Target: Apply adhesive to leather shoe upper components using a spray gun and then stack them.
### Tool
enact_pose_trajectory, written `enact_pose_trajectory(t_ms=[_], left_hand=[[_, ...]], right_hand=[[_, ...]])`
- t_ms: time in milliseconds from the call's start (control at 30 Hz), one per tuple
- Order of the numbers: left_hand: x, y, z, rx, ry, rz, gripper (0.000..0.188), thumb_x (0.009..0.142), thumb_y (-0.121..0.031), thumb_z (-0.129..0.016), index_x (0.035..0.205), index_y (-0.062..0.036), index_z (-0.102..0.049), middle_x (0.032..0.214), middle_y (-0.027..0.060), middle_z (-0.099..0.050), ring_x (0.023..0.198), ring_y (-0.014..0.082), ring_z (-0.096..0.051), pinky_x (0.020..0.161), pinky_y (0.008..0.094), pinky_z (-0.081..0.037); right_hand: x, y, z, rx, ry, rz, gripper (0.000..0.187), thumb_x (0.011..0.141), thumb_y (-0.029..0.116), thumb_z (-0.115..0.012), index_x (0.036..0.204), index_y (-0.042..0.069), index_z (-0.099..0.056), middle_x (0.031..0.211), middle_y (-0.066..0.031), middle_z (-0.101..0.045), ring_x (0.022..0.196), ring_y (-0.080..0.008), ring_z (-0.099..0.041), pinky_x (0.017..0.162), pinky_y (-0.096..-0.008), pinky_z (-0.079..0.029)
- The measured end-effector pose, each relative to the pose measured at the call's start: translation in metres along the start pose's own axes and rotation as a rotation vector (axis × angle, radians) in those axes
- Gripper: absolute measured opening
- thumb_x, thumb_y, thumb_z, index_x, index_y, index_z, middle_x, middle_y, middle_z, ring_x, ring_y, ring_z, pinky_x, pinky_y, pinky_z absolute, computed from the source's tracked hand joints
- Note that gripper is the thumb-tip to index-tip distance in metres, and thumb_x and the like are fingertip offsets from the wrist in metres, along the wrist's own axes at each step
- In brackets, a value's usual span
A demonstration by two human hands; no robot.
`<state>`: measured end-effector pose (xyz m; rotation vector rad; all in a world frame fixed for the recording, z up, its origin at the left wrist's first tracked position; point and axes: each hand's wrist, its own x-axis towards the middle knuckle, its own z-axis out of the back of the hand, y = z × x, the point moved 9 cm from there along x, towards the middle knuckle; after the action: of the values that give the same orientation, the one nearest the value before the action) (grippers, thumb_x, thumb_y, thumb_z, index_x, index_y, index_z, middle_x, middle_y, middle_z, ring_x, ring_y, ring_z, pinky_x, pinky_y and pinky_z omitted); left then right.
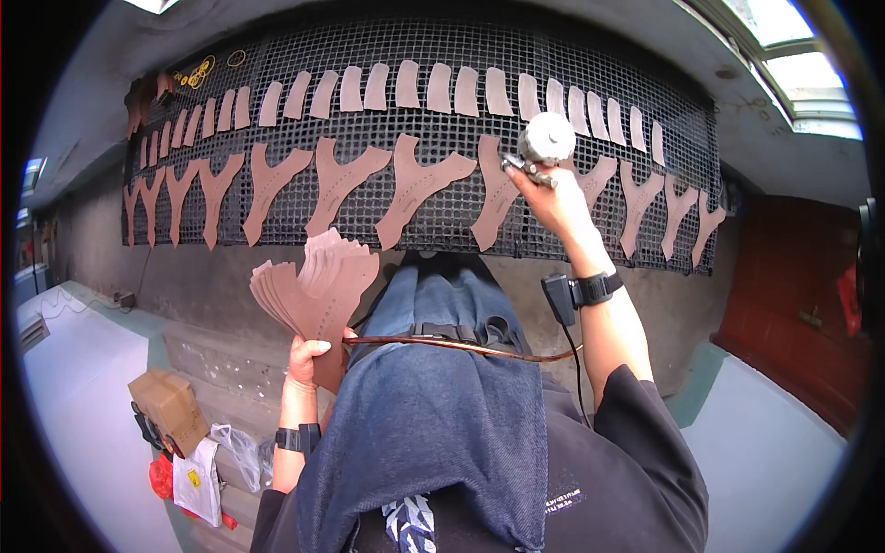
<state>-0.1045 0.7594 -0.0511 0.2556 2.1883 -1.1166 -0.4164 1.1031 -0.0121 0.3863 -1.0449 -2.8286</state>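
My left hand [309, 358] is closed around the narrow ends of a fanned stack of brownish-pink Y-shaped pieces [334, 286], probably leather, in front of my waist. In my right hand [559, 205] is a spray gun [548, 140] with a round white cup and a metal body. I hold it over the black mesh rack [304, 48], above a Y-shaped piece [493, 207] that my hand and the gun partly cover. More such Y-shaped pieces [419, 189] lie along the near side of the mesh. Behind them runs a row of small, slightly curved strips [407, 86].
A thin brown hose [442, 345] crosses in front of my waist. Yellow rings [198, 72] lie at the rack's far left corner. On the floor at lower left are a cardboard box [171, 410] and plastic bags [238, 452]. A reddish-brown panel [784, 295] stands at right.
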Motion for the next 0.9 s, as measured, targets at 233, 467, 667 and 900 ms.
enact_pose_trajectory(t_ms=[233,467,667,900], left_hand=[[0.008,-0.006,0.009,0.032,0.102,0.036,0.054,0.066,-0.022,-0.065,0.11,0.009,-0.063,0.096,0.0223,-0.07,0.078,0.0277,-0.069,0.066,0.0334,-0.058],[0.017,-0.005,0.02,0.11,0.292,0.188,0.056,0.07,-0.017,-0.065,0.12,0.0077,-0.056,0.098,0.0222,-0.069,0.093,0.0315,-0.067,0.083,0.0393,-0.057],[0.018,-0.012,0.013,0.137,0.211,0.139,0.053,0.065,-0.024,-0.067,0.106,0.0095,-0.064,0.091,0.0225,-0.071,0.061,0.0238,-0.067,0.052,0.0312,-0.057],[0.017,-0.011,0.004,0.136,0.166,0.126,0.054,0.065,-0.023,-0.066,0.108,0.0094,-0.063,0.091,0.0222,-0.07,0.061,0.0247,-0.067,0.051,0.0323,-0.057]], right_hand=[[-0.084,-0.01,-0.016,0.07,0.077,-0.084,0.034,0.088,0.04,-0.073,0.107,0.012,-0.076,0.094,-0.0142,-0.074,0.091,-0.032,-0.072,0.081,-0.038,-0.056],[-0.142,0.002,-0.047,0.048,0.221,-0.164,0.036,0.088,0.042,-0.072,0.104,0.01,-0.075,0.093,-0.0144,-0.074,0.09,-0.0315,-0.072,0.079,-0.0388,-0.056],[-0.155,-0.001,-0.041,0.016,0.168,-0.22,0.034,0.088,0.042,-0.072,0.099,0.01,-0.076,0.089,-0.0148,-0.073,0.087,-0.0332,-0.071,0.078,-0.039,-0.056],[-0.121,-0.03,-0.013,-0.041,0.008,-0.199,0.037,0.088,0.044,-0.071,0.101,0.01,-0.076,0.097,-0.0155,-0.073,0.092,-0.0339,-0.071,0.082,-0.0395,-0.055]])
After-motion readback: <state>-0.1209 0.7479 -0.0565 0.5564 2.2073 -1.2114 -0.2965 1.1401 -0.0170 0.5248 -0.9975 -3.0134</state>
